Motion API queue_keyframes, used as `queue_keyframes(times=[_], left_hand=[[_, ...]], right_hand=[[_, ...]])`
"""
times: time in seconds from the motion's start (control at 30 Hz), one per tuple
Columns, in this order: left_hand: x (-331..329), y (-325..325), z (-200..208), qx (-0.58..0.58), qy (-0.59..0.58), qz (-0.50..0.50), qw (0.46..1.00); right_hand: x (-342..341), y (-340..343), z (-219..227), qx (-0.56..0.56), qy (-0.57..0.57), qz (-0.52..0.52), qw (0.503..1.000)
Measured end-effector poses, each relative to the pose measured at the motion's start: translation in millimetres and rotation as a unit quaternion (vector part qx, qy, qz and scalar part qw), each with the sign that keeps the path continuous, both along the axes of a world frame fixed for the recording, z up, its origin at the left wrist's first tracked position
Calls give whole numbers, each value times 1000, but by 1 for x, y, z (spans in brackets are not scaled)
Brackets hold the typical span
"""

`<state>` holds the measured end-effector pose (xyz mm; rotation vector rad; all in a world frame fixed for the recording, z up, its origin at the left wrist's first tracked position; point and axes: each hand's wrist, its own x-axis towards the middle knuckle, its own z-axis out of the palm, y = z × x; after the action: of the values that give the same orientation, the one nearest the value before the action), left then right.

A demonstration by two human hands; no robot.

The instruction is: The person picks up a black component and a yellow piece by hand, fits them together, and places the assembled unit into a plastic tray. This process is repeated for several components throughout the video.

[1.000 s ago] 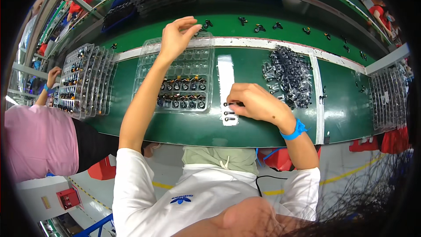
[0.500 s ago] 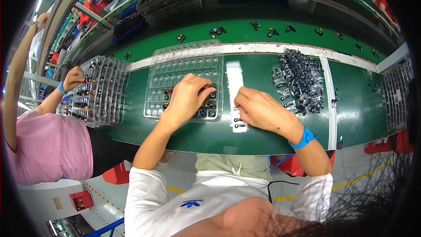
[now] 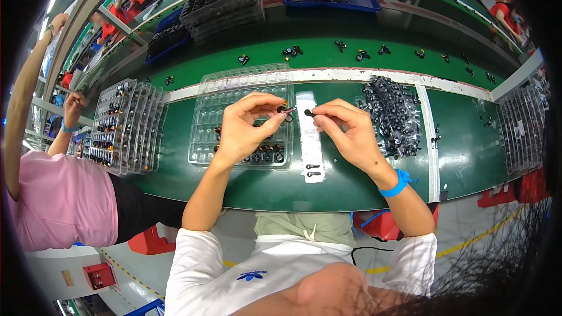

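head view: we look down from the person's head, facing forward over the green tabletop [image 3: 175, 158] | near: the left hand [image 3: 246, 131] and right hand [image 3: 348, 131] sit mid-frame, our chest at the lower edge | wide fisheye bends straight edges toward the rim | single view, nothing shared

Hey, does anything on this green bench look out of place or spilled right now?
Nothing looks spilled or damaged. Two small black parts lie loose on the white strip, outside the clear tray. The left hand and right hand each pinch a small part.
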<state>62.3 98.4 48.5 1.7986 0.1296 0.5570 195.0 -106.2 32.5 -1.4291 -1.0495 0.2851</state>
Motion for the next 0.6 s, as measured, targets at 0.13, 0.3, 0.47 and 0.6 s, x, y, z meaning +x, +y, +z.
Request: queue_keyframes(times=[0.13,0.3,0.47,0.6], left_hand=[[-2,-4,-19,-104,-30,-36,994],[-8,-11,-29,-153,-29,-43,987],[-10,-12,-25,-215,15,-63,974],[-11,-12,-24,-233,33,-61,970]], right_hand=[[0,2,-3,34,10,0,999],[-5,1,2,18,-73,-20,997],[-4,4,0,49,-114,-5,992],[-5,6,-4,45,-122,26,991]])
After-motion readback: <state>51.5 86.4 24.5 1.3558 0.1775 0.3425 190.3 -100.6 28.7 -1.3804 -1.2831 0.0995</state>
